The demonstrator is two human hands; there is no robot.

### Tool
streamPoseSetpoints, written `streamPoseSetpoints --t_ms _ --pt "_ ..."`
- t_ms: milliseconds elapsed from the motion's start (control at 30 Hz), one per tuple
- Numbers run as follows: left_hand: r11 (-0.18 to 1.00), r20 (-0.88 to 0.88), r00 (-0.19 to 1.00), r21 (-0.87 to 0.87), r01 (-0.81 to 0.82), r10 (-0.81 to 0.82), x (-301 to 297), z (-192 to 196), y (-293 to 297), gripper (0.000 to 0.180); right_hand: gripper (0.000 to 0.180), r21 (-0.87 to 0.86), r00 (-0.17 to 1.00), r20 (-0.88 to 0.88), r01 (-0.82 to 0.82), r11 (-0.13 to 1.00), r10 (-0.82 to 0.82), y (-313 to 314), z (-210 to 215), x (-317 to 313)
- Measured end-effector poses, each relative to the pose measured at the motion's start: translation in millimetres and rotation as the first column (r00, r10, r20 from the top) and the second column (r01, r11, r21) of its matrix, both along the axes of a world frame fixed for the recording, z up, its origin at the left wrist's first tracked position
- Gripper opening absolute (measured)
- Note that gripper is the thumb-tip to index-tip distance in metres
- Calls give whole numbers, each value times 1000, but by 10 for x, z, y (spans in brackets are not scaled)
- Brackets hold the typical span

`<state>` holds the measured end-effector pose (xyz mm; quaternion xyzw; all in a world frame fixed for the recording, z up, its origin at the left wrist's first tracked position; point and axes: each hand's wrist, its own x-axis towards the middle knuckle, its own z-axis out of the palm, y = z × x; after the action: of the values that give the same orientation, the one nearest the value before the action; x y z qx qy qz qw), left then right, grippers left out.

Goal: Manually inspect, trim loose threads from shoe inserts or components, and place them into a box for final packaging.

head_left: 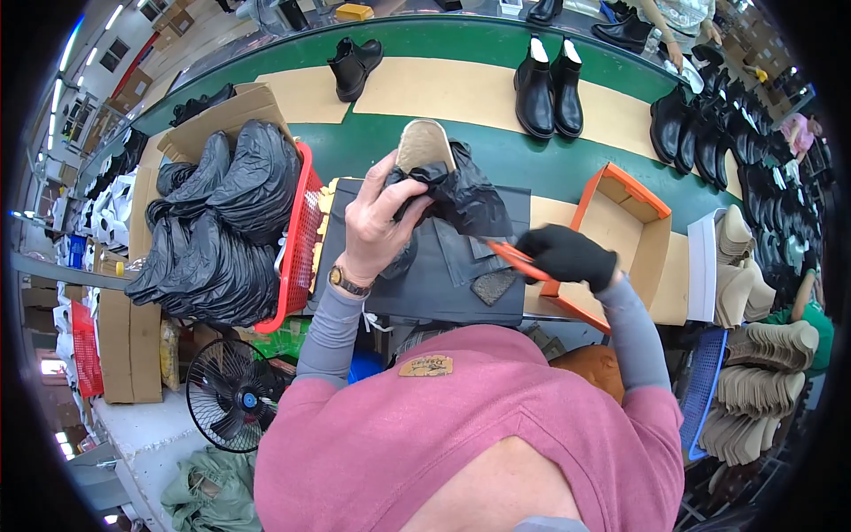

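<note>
My left hand [377, 222], bare with a wristwatch, grips a shoe wrapped in crumpled black material [461, 195]; its tan sole [424, 144] points away from me. My right hand [567, 255] wears a black glove and holds an orange-handled tool [514, 259] whose tip reaches toward the black material. Both hands are above a dark grey work mat [425, 284] at the near edge of the green conveyor [496, 151].
A red basket [297, 239] heaped with black bags stands at my left. An open orange-rimmed cardboard box [620, 222] sits to my right. Black boots [550, 89] stand on the belt. Tan insole stacks [753, 390] fill the right; a fan [232, 395] lies lower left.
</note>
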<state>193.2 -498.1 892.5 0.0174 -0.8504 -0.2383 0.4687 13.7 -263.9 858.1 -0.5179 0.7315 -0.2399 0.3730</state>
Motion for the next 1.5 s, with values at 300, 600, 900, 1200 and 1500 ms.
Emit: streamPoseSetpoints --t_ms 300,600,900,1200,1500 --pt "914 218 928 -209 348 -303 -532 99 264 34 40 -163 671 547 673 722 -501 1231 375 383" --pt "804 313 783 -91 588 -538 -1067 126 868 32 34 -278 763 -79 601 749 -641 1700 499 615" --pt "704 346 694 -118 700 -632 -1260 62 1211 25 18 -309 735 -108 615 725 -669 2041 356 633" --pt "735 377 711 -105 670 -594 -1247 58 1372 22 41 -145 821 -106 545 826 -560 2247 223 540" --pt "677 526 591 -40 735 -611 -1268 52 1424 26 45 -136 879 53 477 868 -475 2332 116 497"
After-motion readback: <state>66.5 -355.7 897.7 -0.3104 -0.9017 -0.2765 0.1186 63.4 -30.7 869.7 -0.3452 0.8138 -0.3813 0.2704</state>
